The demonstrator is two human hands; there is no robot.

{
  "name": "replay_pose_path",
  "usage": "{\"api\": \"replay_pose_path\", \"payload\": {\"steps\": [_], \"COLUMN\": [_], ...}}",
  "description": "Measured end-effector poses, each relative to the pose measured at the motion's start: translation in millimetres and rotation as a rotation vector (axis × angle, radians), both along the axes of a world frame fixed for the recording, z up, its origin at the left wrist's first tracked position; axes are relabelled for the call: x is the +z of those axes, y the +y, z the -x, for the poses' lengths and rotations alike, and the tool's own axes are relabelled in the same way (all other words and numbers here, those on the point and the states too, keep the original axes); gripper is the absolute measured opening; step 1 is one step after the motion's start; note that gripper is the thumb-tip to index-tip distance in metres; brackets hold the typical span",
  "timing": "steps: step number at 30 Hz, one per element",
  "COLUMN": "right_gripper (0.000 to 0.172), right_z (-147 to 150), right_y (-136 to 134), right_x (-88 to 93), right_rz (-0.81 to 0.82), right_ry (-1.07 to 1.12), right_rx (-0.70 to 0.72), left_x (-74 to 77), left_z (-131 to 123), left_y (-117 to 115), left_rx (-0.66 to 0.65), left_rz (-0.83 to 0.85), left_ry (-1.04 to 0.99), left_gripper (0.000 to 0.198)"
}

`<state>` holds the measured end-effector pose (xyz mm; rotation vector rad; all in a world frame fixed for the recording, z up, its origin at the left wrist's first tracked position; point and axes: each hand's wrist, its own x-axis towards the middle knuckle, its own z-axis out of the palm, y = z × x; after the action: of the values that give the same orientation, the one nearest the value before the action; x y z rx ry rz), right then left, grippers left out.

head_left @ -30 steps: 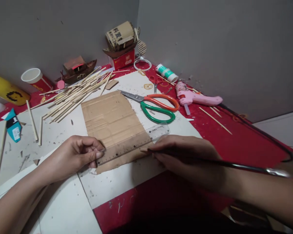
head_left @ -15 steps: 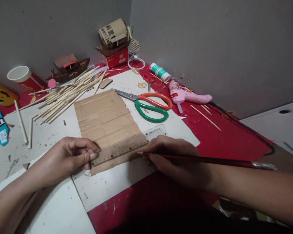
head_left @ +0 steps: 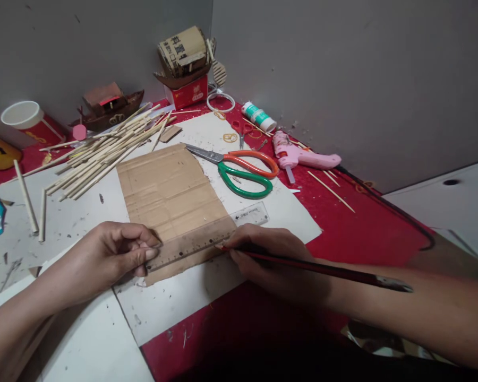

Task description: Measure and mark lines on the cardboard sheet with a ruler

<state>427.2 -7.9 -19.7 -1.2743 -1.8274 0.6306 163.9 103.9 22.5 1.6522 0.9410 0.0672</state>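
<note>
A piece of brown cardboard point(head_left: 167, 191) lies on white paper. Across its near end rests a clear plastic ruler point(head_left: 195, 236), slanting up to the right. My left hand point(head_left: 115, 252) pinches the ruler's left end between thumb and fingers, at the cardboard's edge. In my right hand point(head_left: 271, 254) is a dark red pencil point(head_left: 314, 266), its tip at the ruler's near edge and its back end pointing right over my forearm. Scissors point(head_left: 239, 170) with one orange and one green handle lie beyond the ruler, blades touching the cardboard's far corner.
Wooden sticks point(head_left: 107, 151) are heaped at the back left, near a paper cup point(head_left: 32, 122) and a small model boat point(head_left: 109, 106). Another cardboard boat point(head_left: 185, 58) stands on a red box point(head_left: 189, 93). A pink glue gun point(head_left: 302, 155) with its cord lies right, beside a glue stick point(head_left: 258, 116).
My right hand and the pencil have slid left along the ruler's edge, the pencil's back end tipping lower. My left hand stays on the ruler. The whole view has shifted slightly.
</note>
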Motion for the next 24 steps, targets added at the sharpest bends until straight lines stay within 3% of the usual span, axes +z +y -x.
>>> {"api": "replay_pose_path", "payload": {"steps": [24], "right_gripper": [0.015], "right_z": [1.4], "right_y": [-0.2], "right_x": [-0.9], "right_rz": [0.039], "right_ry": [-0.037], "right_rx": [-0.034], "left_x": [-6.9], "left_z": [4.5], "left_y": [-1.1], "left_rx": [-0.016], "left_rz": [0.072], "left_ry": [0.023], "left_gripper": [0.026]}}
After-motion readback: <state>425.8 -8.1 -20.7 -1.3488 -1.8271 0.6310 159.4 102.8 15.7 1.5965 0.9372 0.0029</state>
